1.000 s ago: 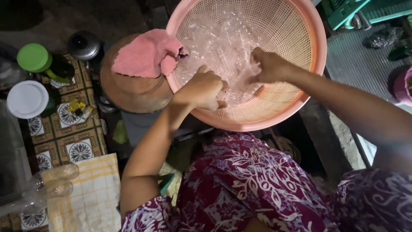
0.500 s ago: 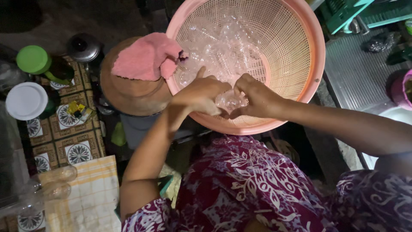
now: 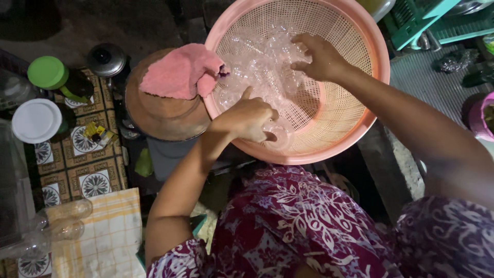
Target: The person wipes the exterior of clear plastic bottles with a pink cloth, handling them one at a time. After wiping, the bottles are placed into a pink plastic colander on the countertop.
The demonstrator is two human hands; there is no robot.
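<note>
Inside the pink basket (image 3: 355,121), left hand (image 3: 247,119) grips clear plastic cups (image 3: 257,67); right hand (image 3: 320,56) spreads wide.

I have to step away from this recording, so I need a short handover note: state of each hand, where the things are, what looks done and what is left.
Left hand: closed on a clear plastic cup at the near rim of the pink basket.
Right hand: spread on the pile of clear cups inside the basket, gripping nothing that I can tell.
Nearby: pink cloth on a round brown lid, touching the basket rim.
Done: one cup picked out. Left: the pile in the basket.
</note>
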